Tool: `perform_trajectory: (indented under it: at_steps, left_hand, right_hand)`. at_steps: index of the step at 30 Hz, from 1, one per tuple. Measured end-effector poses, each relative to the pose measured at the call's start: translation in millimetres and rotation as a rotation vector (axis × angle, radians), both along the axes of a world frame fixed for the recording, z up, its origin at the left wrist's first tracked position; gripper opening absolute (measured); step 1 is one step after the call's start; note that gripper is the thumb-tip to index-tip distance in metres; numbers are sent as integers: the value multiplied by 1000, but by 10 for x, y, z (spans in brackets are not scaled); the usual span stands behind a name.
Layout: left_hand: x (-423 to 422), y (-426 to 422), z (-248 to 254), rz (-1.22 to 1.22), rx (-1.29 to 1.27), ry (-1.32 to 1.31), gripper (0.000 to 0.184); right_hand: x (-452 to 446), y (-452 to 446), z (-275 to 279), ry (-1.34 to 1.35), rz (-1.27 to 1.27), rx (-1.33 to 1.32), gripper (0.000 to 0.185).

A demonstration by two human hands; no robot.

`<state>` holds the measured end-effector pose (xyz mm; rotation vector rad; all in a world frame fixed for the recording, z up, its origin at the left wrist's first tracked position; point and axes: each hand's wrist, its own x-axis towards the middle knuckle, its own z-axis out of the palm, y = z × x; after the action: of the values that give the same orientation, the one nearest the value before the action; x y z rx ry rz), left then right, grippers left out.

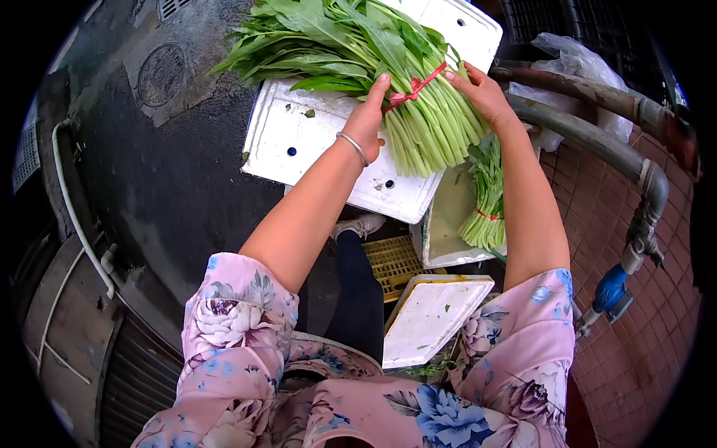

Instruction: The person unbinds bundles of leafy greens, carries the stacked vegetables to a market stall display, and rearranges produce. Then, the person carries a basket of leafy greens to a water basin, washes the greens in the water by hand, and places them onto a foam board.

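A large bunch of leafy greens [429, 131], with long pale-green stems and a red tie [413, 91], lies across a white foam board [276, 142]. My left hand [367, 119] presses on its left side near the tie, thumb on top and fingers partly hidden beneath the stems. On the right side my right hand [485, 93] grips it, the thumb by the end of the tie. The leaves point to the upper left and the cut stem ends face me. Below my right forearm, a second tied bunch [487, 198] rests in an open white foam box.
The foam box [427, 243] stands under the board's near edge. Closer to me are a yellow plastic crate [392, 261] and a tilted white foam lid [437, 317]. Pipes with a blue valve [612, 291] run along the right, beside clear plastic bags [579, 71].
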<state>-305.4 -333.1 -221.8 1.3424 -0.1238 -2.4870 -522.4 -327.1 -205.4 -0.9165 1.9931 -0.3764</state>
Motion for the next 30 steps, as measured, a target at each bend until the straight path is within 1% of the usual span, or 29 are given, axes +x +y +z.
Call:
perform_trajectory:
  at_steps: [1, 2, 3, 5, 6, 7, 9, 10, 11, 13, 15, 16, 18, 19, 21, 22, 23, 25, 26, 27, 29, 30]
  left_hand:
    - [17, 30, 55, 5, -66, -231, 63]
    - [42, 59, 97, 12, -130, -465, 56]
    - [71, 127, 54, 8, -136, -470, 56]
    - [119, 281, -95, 73, -433, -637, 40]
    - [130, 282, -86, 70, -534, -604, 26]
    - [117, 269, -39, 65, -532, -604, 26]
    - [40, 210, 27, -5, -856, -543, 23]
    - [-31, 173, 55, 70, -908, -509, 16]
    - [-55, 127, 79, 70, -910, -510, 16]
    - [-65, 55, 78, -125, -910, -626, 13]
    - [-35, 33, 88, -141, -896, -627, 11]
    - [-9, 30, 93, -127, -888, -573, 10]
    - [27, 34, 29, -59, -841, -434, 9]
    - [58, 19, 27, -57, -843, -436, 9]
    - [139, 32, 3, -85, -679, -314, 10]
    - [174, 32, -19, -150, -693, -313, 9]
    - [173, 54, -39, -150, -692, -312, 9]
    - [168, 86, -33, -164, -680, -223, 8]
    - [159, 123, -26, -175, -684, -216, 7]
    - [183, 148, -57, -185, -686, -218, 7]
    - [271, 244, -154, 32, -828, -120, 7]
    - [311, 265, -174, -82, -761, -255, 7]
  right_hand:
    - [65, 17, -2, 249, 39, -117, 84]
    - [107, 49, 14, 395, 48, -281, 74]
    - [231, 51, 139, 542, 56, -444, 64]
    - [392, 51, 269, 320, 165, -635, 38]
    - [526, 57, 375, 483, 340, -639, 19]
    - [611, 65, 418, 531, 446, -613, 14]
    - [720, 69, 347, 471, 439, -537, 10]
    - [748, 62, 326, 472, 439, -538, 10]
    - [777, 53, 308, 434, 388, -512, 10]
    - [800, 34, 253, 392, 335, -488, 10]
    - [829, 9, 259, 472, 364, -509, 10]
    - [880, 36, 292, 471, 363, -509, 10]
    - [1017, 149, 411, 120, 29, -436, 9]
    - [1055, 225, 452, 119, 31, -438, 9]
    - [1091, 433, 436, 168, 69, -555, 7]
    - [1032, 469, 394, 102, -85, -496, 7]
    - [1003, 472, 312, 103, -85, -495, 7]
    - [1060, 409, 302, -11, -464, -513, 8]
    - [1205, 399, 250, -103, -372, -616, 8]
    - [1365, 373, 336, -105, -382, -617, 8]
    - [1547, 316, 610, 229, 469, -895, 9]
    - [1443, 346, 649, 204, 395, -826, 9]
